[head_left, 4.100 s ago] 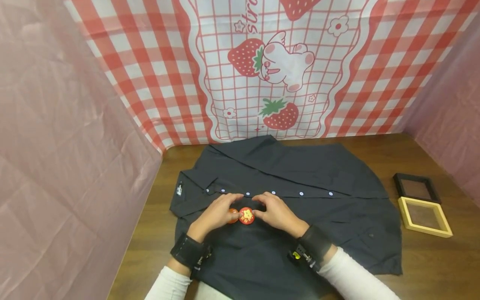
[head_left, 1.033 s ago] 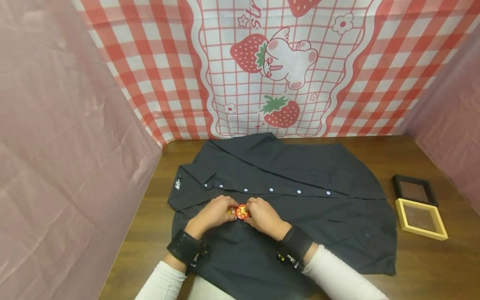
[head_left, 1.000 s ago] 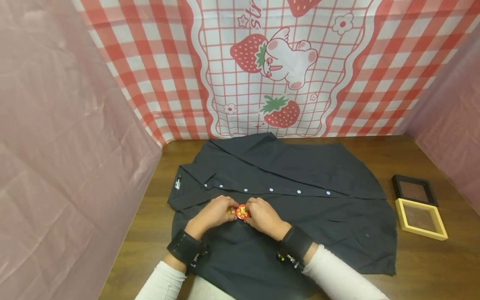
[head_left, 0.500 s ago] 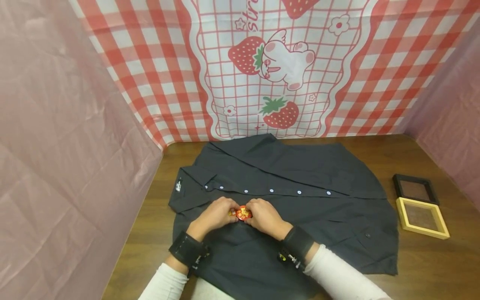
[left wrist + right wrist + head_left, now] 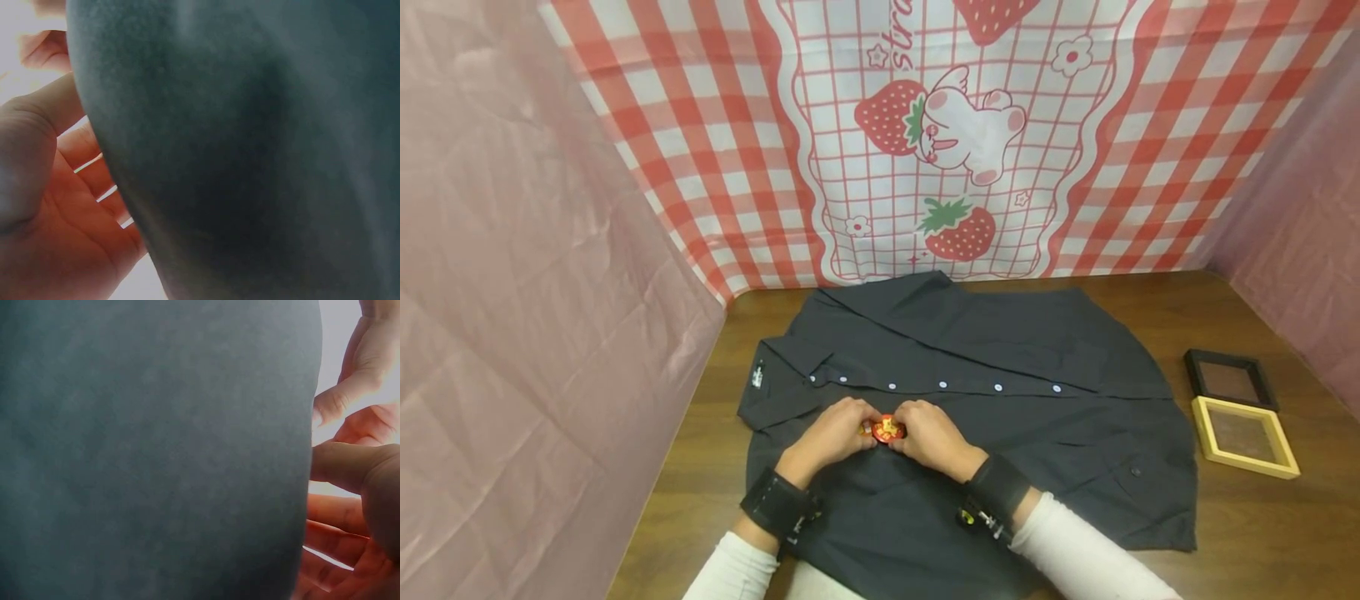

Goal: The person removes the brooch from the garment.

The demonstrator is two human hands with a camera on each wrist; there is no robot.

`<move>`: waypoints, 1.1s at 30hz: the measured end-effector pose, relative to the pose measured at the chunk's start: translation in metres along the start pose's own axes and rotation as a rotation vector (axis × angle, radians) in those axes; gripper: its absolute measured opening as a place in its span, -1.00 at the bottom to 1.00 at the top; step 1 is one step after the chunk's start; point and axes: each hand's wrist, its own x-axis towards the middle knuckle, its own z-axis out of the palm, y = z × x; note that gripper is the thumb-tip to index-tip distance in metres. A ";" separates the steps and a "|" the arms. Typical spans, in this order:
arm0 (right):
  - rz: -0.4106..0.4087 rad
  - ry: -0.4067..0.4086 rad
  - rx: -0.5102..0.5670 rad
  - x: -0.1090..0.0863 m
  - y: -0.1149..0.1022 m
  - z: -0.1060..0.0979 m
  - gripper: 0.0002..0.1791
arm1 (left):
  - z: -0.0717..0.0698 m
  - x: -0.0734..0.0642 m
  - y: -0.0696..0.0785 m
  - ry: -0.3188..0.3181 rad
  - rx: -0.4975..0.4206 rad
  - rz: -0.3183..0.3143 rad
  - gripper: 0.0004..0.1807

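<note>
A dark grey button-up shirt lies spread on the wooden table. On its front sits a round red badge with a yellow figure, held at its edges between both hands. My left hand pinches its left side, fingertips and thumb curled in, and partly covers a second orange-yellow round badge. My right hand pinches the right edge. Raised dark cloth blocks most of the left wrist view, and similar cloth fills the right wrist view, so the fingertips there are hidden.
At the right of the table lie a black frame and a pale yellow frame, touching. A red checked cloth hangs behind. Pink cloth walls stand at both sides.
Some four seconds ago the fingers were spread around the badges; since then both hands have come together and pinched the red badge. Over the last second they have barely moved.
</note>
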 end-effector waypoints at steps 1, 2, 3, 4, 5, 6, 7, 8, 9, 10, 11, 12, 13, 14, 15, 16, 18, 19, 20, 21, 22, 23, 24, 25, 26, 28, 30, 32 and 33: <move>0.003 -0.003 0.009 0.000 0.000 0.000 -0.77 | 0.000 0.000 0.000 0.002 -0.002 0.001 -0.68; 0.009 -0.006 0.016 0.000 0.001 0.001 -0.77 | 0.000 0.000 0.000 0.001 -0.003 -0.001 -0.68; 0.015 -0.011 0.023 0.000 0.001 0.001 -0.77 | 0.000 0.000 0.001 0.000 -0.004 -0.002 -0.68; 0.023 -0.016 0.029 0.000 0.002 0.001 -0.77 | 0.000 -0.001 0.001 -0.002 -0.006 -0.006 -0.68; 0.030 -0.021 0.035 -0.001 0.002 0.002 -0.76 | 0.000 -0.001 0.001 -0.004 -0.006 -0.007 -0.68; 0.034 -0.024 0.042 -0.001 0.002 0.002 -0.76 | 0.000 -0.001 0.001 -0.004 -0.005 -0.008 -0.68; 0.037 -0.028 0.046 -0.001 0.002 0.002 -0.76 | 0.000 -0.001 0.001 -0.005 -0.002 -0.010 -0.68; 0.038 -0.031 0.046 -0.001 0.002 0.002 -0.76 | -0.001 -0.001 0.001 -0.004 -0.001 -0.013 -0.68; 0.037 -0.033 0.047 0.000 0.002 0.002 -0.76 | -0.001 -0.001 0.002 -0.002 -0.001 -0.014 -0.68; 0.035 -0.035 0.047 0.000 0.003 0.002 -0.77 | -0.001 -0.001 0.002 0.001 -0.002 -0.014 -0.68; 0.033 -0.037 0.047 0.000 0.003 0.002 -0.77 | -0.001 -0.001 0.002 0.003 -0.002 -0.014 -0.69; 0.030 -0.038 0.048 0.000 0.003 0.002 -0.77 | -0.001 -0.001 0.002 0.004 -0.004 -0.016 -0.69; 0.029 -0.040 0.048 0.000 0.003 0.001 -0.77 | -0.002 0.000 0.002 0.004 -0.005 -0.015 -0.70; 0.027 -0.040 0.049 0.000 0.003 0.001 -0.77 | -0.002 0.000 0.002 0.005 -0.006 -0.015 -0.71; 0.025 -0.041 0.050 0.000 0.003 0.000 -0.77 | -0.002 0.000 0.002 0.004 -0.006 -0.014 -0.71; 0.022 -0.040 0.053 0.000 0.003 0.000 -0.78 | -0.002 0.001 0.002 0.003 -0.004 -0.015 -0.72; 0.016 -0.037 0.058 0.001 0.003 -0.001 -0.79 | -0.003 0.001 0.002 0.003 0.000 -0.016 -0.73; 0.014 -0.036 0.062 0.001 0.004 -0.001 -0.79 | -0.003 0.002 0.003 0.004 -0.001 -0.018 -0.73; 0.010 -0.034 0.064 0.001 0.004 -0.002 -0.79 | -0.003 0.002 0.003 0.007 -0.001 -0.021 -0.74; 0.009 -0.033 0.067 0.001 0.004 -0.002 -0.79 | -0.004 0.002 0.003 0.009 -0.004 -0.024 -0.74; 0.008 -0.032 0.069 0.002 0.005 -0.002 -0.79 | -0.004 0.002 0.003 0.012 -0.008 -0.027 -0.74; 0.008 -0.030 0.072 0.002 0.005 -0.003 -0.79 | -0.004 0.003 0.003 0.015 -0.012 -0.028 -0.75; 0.008 -0.030 0.076 0.002 0.005 -0.003 -0.78 | -0.004 0.003 0.003 0.015 -0.018 -0.031 -0.75; 0.008 -0.030 0.077 0.003 0.006 -0.003 -0.79 | -0.004 0.003 0.002 0.017 -0.022 -0.031 -0.75; 0.008 -0.030 0.078 0.003 0.006 -0.003 -0.79 | -0.004 0.004 0.002 0.017 -0.024 -0.032 -0.75; 0.010 -0.033 0.086 0.002 0.006 -0.003 -0.79 | -0.003 0.004 0.001 0.014 -0.036 -0.034 -0.76; 0.008 -0.035 0.093 0.002 0.007 -0.003 -0.80 | -0.002 0.003 0.001 0.009 -0.043 -0.036 -0.76; 0.004 -0.034 0.101 0.001 0.007 -0.003 -0.82 | -0.002 0.003 0.001 0.003 -0.052 -0.040 -0.76; 0.003 -0.033 0.108 0.001 0.007 -0.003 -0.82 | -0.001 0.003 0.001 0.001 -0.059 -0.042 -0.77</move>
